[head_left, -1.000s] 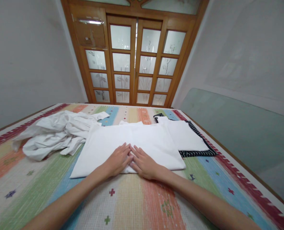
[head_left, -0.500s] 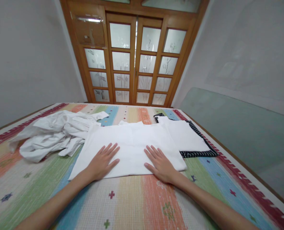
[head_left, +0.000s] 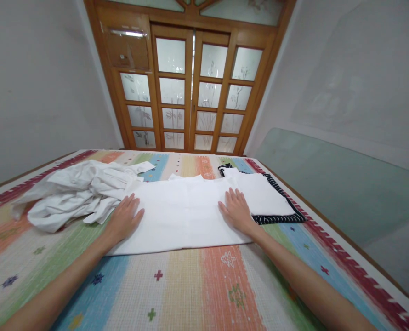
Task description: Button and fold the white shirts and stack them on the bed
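A white garment, perhaps a shirt (head_left: 184,216), lies folded into a wide flat shape in front of me, with a bit like a collar showing at its far edge. My left hand (head_left: 124,218) rests on its left side, palm down and fingers stretched. On its right side my right hand (head_left: 236,210) lies flat too, fingers somewhat spread. Neither hand grips the cloth. Just beyond my left hand is a crumpled heap of white cloth (head_left: 83,191). Right of my right hand, a folded white cloth (head_left: 264,193) lies on a black cloth with white markings (head_left: 276,219).
All of it lies on a colourful striped cover (head_left: 184,294) with small star and cross motifs. A pale green panel (head_left: 328,179) runs along the right wall. Wooden doors with glass panes (head_left: 194,92) stand beyond the far edge.
My hands have slid apart over the white garment, the left one outward to the left edge, the right one slightly outward and away from me. The cloths on both sides lie as before.
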Demonstrator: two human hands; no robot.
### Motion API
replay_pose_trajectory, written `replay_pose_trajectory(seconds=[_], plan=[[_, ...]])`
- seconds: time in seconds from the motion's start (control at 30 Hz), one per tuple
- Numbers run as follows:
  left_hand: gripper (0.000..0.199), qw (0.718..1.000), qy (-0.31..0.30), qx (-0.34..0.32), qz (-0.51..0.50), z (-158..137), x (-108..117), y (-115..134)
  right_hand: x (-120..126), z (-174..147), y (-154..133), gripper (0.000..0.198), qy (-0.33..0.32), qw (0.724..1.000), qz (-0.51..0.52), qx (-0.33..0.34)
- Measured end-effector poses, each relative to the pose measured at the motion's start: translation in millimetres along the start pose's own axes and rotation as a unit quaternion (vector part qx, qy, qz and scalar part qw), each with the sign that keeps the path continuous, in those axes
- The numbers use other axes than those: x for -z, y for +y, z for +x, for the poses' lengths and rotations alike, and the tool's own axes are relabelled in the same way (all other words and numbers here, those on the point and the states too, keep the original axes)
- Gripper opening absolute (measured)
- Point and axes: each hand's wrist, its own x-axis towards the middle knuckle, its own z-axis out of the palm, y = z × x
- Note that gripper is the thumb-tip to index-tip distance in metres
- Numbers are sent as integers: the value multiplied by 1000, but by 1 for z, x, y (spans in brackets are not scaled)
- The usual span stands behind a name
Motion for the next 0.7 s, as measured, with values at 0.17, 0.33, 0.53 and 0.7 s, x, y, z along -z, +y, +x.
replay_pose_trajectory(seconds=[0.17,0.33,0.53,0.7], plan=[[45,995,14,100,-21,28,14,-9,9,35,8,39,6,997,-31,-66],[47,988,17,150,-33,50,25,-13,11,56,12,30,30,992,-49,-109],[46,979,10,200,-29,71,26,-14,5,73,17,33,23,987,-45,-155],[38,983,-8,183,4,77,29,-14,2,76,22,38,0,988,-29,-150]])
